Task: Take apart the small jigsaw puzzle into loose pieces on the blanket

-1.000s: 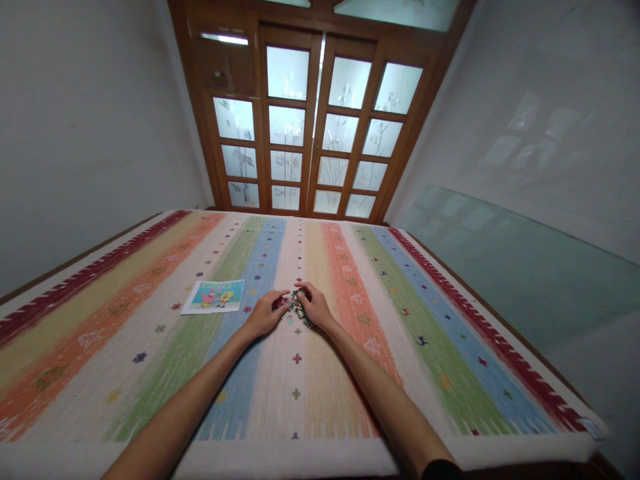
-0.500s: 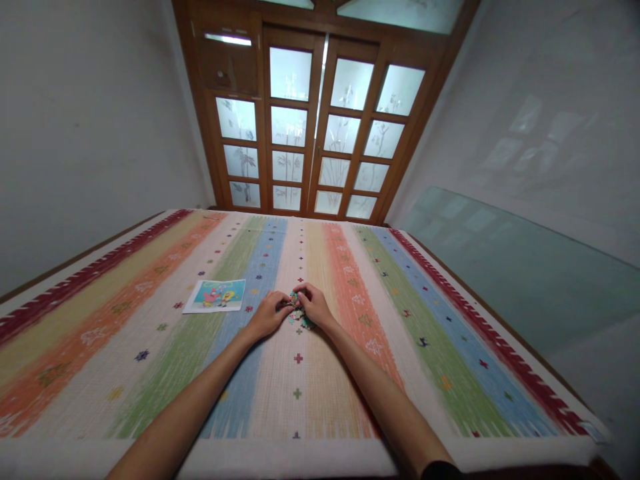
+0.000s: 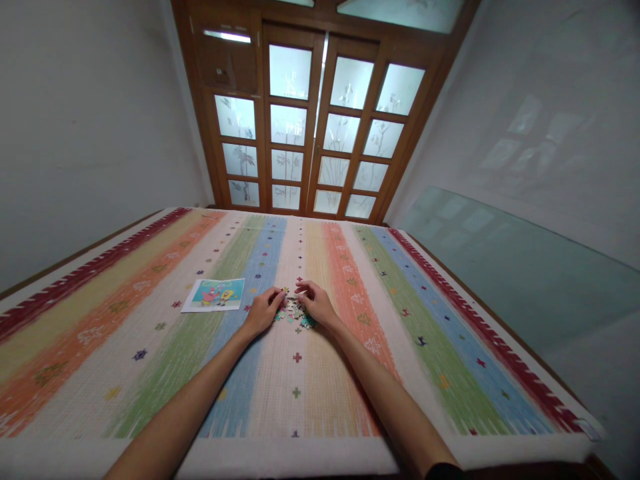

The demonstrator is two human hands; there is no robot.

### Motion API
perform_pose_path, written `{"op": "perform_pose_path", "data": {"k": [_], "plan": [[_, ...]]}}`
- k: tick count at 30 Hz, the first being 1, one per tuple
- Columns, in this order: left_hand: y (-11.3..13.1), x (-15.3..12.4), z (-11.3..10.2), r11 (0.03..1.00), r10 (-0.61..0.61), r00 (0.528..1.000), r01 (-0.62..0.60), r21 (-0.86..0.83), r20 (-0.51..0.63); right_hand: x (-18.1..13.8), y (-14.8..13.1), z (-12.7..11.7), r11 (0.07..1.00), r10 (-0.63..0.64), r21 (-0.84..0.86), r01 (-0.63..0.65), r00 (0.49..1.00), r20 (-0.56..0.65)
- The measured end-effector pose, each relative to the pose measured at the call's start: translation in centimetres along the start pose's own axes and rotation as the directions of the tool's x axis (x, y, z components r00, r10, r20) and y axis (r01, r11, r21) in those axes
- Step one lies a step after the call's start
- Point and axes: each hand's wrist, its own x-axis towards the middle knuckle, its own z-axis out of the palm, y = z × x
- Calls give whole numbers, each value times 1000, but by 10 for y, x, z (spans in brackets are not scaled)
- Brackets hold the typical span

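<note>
A small heap of coloured jigsaw pieces (image 3: 293,312) lies on the striped rug (image 3: 440,347), straight ahead of me. My left hand (image 3: 263,310) rests at the heap's left side, fingers curled, thumb and forefinger pinched on a small piece at the top of the heap. My right hand (image 3: 315,303) sits on the heap's right side with fingers bent down onto the pieces. What lies under its fingers is hidden.
A printed cartoon picture card (image 3: 214,295) lies flat on the rug left of my hands. Wooden doors with frosted panes (image 3: 320,127) close the far end. A glass sheet (image 3: 505,267) leans along the right wall.
The hands have drawn slightly apart, and the heap is spread out more loosely between them. The left fingers have come up with a piece at the heap's top.
</note>
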Motion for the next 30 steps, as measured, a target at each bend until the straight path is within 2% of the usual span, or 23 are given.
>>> {"op": "perform_pose_path", "data": {"k": [8, 14, 24, 30], "plan": [[-3, 0, -2, 999, 24, 1000, -24, 22, 2, -6, -9, -8, 982, -63, -174, 76, 995, 79], [-12, 0, -2, 995, 54, 998, -55, 79, 13, -11, -9, -4, 926, -92, -349, 147, 981, 169], [-13, -4, 0, 978, 119, 987, -136, 159, 107, -3, -7, -5, 972, -54, -223, 71, 995, 83], [-6, -3, 1, 965, 163, 979, -184, 188, 120, -4, -5, -6, 994, -6, -109, 11, 999, 53]]}}
